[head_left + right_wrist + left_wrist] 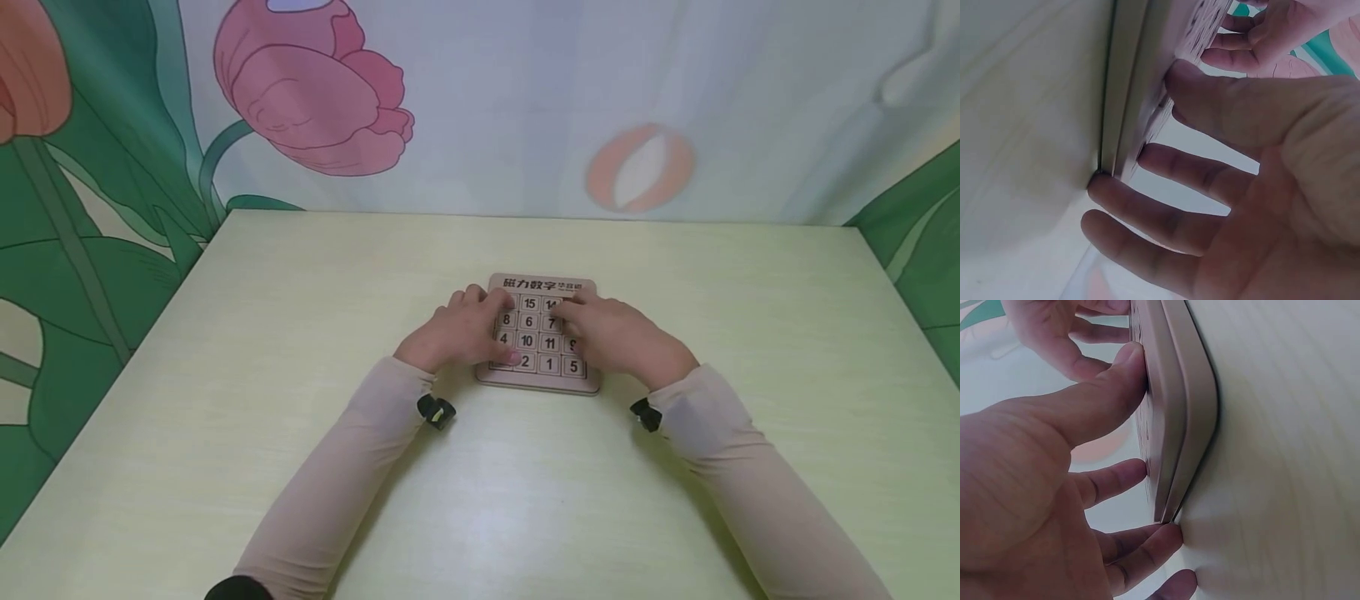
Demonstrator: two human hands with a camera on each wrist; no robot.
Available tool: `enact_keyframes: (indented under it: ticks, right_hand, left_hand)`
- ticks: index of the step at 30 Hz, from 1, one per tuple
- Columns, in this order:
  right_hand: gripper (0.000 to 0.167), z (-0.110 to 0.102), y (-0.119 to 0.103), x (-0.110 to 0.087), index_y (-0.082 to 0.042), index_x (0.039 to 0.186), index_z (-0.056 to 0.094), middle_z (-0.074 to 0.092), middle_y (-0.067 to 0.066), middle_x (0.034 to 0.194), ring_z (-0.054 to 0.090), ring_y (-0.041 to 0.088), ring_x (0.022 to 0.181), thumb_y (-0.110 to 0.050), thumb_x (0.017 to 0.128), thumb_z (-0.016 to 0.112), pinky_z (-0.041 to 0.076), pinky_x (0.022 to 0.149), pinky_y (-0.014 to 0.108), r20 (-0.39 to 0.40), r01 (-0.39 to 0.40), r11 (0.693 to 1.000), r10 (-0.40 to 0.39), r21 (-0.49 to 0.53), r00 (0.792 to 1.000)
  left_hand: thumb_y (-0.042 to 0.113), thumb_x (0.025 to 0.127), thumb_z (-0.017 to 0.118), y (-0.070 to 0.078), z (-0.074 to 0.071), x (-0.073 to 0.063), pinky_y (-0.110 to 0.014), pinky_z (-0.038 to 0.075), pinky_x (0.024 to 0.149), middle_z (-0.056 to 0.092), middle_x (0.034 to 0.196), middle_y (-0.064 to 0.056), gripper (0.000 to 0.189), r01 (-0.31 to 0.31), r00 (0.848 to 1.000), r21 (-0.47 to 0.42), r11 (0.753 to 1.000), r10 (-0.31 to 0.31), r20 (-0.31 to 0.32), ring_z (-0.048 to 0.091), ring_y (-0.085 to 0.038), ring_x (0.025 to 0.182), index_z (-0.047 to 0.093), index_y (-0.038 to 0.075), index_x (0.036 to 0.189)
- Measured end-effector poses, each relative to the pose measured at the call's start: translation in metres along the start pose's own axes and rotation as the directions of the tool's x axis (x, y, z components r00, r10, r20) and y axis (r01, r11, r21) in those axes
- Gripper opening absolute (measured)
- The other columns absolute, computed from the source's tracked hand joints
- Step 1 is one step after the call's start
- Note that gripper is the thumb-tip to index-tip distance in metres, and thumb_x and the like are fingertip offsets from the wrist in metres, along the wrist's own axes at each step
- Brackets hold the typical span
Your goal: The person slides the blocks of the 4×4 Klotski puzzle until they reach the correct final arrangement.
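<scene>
A number sliding puzzle [549,352] with a pinkish-brown frame and square numbered tiles lies flat on the table. At its left side is my left hand [459,329]. The left thumb [1125,359] presses the face near the lower left corner. Its index fingertip touches the top left tiles, while other fingers lie by the edge and on the table. From the right side my right hand [624,337] reaches over the tiles, one fingertip between 14 and 7. In the right wrist view, the right thumb [1222,103] rests on the face and another finger touches the rim. Several tiles are hidden.
The pale wooden table [555,492] spreads around the puzzle. Behind it hangs a light curtain [510,108] printed with pink flowers and green leaves. Dark bands sit at both wrists.
</scene>
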State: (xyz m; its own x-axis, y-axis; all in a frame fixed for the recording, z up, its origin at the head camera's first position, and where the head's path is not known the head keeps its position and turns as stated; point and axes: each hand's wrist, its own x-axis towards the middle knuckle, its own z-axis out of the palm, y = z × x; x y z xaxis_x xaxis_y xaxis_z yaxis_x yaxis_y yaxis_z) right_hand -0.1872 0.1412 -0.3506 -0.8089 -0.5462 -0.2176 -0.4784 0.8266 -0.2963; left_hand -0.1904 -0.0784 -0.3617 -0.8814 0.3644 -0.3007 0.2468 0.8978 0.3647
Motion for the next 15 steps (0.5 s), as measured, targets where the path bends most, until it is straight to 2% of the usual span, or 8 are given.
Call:
enact_keyframes:
  ticks: [10, 15]
  right_hand:
    - [0.048, 0.0009, -0.0018, -0.0009, -0.001, 0.142, 0.056, 0.055, 0.022, 0.133, 0.063, 0.034, 0.099, 0.004, 0.094, 0.062, 0.051, 0.093, 0.05, -0.02, 0.028, 0.999, -0.029, -0.035, 0.999]
    - [0.049, 0.0006, -0.0026, -0.0005, -0.001, 0.144, 0.054, 0.054, 0.023, 0.131, 0.062, 0.031, 0.09, 0.002, 0.095, 0.061, 0.053, 0.087, 0.047, -0.003, 0.018, 0.999, -0.018, -0.044, 1.0]
  left_hand:
    - [0.048, 0.088, 0.076, 0.0008, 0.0002, 0.0007, -0.048, 0.04, 0.102, 0.043, 0.138, -0.014, 0.074, -0.002, 1.0, 0.012, 1.0, 0.002, 0.001, 0.04, -0.028, 0.118, 0.042, 0.02, 0.147]
    - [0.048, 0.088, 0.076, 0.0012, 0.0, 0.0, -0.048, 0.04, 0.102, 0.044, 0.137, -0.013, 0.074, 0.003, 1.0, 0.016, 1.0, -0.003, 0.001, 0.04, -0.028, 0.116, 0.042, 0.021, 0.147]
